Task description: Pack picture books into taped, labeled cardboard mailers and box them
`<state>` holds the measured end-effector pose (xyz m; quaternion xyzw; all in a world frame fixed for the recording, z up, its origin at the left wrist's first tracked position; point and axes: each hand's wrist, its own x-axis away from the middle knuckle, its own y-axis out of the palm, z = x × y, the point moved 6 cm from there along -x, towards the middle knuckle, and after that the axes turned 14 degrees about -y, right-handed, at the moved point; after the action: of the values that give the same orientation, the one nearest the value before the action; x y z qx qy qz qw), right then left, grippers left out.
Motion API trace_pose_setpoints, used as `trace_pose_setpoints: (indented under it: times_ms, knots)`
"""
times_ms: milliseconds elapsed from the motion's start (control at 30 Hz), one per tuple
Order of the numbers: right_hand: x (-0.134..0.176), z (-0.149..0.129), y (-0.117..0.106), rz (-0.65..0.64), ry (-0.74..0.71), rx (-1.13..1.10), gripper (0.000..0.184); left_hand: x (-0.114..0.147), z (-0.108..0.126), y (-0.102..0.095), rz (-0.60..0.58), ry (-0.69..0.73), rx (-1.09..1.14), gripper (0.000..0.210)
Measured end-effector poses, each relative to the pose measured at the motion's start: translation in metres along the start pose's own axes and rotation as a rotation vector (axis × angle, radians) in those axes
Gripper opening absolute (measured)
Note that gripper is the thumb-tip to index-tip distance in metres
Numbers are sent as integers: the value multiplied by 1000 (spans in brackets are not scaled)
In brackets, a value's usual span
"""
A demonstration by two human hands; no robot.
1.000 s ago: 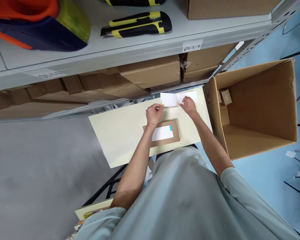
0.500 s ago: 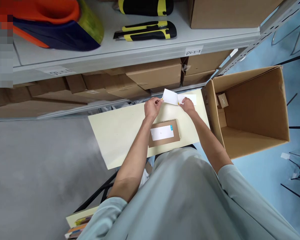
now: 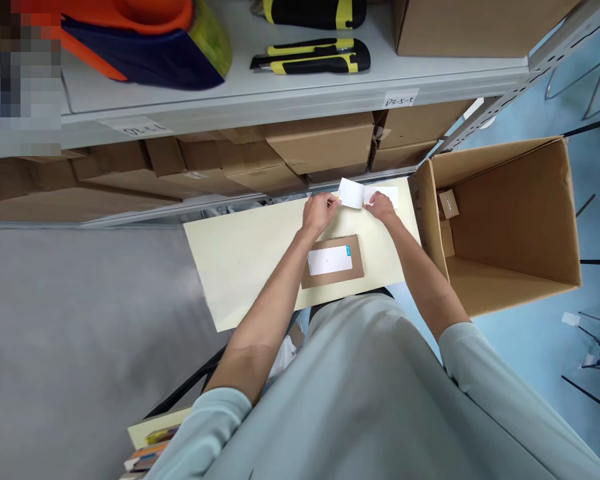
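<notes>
Left hand [image 3: 320, 212] and right hand [image 3: 381, 207] are pinching white paper [image 3: 351, 193]; a box [image 3: 333, 262] is lying at its seven o'clock.

Near the front edge of the grey shelf [image 3: 300, 92], a black-and-yellow cutter [image 3: 325, 64] is laid, with a second cutter [image 3: 313, 13] set behind it; toward the front right corner a cardboard box [image 3: 480, 27] is seen, and below the edge brown cartons [image 3: 325, 141] are lined up.

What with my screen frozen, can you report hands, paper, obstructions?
Left hand pinching white paper; right hand touching it, grip unclear. Small cardboard box apart, not blocking.
</notes>
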<state>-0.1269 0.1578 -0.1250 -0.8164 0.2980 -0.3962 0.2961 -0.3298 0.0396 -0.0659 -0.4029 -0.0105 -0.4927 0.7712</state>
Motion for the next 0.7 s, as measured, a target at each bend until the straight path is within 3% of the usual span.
trace_pose_setpoints:
  times_ms: [67, 167, 300, 433, 567, 633, 700]
  knots:
    - [-1, 1, 0, 9, -12, 9, 18, -6, -4, -7, 47, -54, 29, 15]
    - [-1, 2, 0, 30, -34, -19, 22, -16, -15, -42, 201, -141, 60, 16]
    - [0, 1, 0, 4, -18, -35, 22, -3, -18, -80, 121, -86, 95, 18]
    - [6, -6, -7, -10, 14, -57, 19, 65, -12, -97, 7, -82, 297, 29]
    - [22, -23, -22, -36, 6, -86, 25, 148, -3, -99, -126, -103, 502, 43]
    - [41, -39, -28, -41, -46, -158, 33, 181, -1, -101, -196, -113, 543, 43]
    - [72, -65, -30, -65, -189, -358, 46, 205, -2, -103, -269, -122, 540, 40]
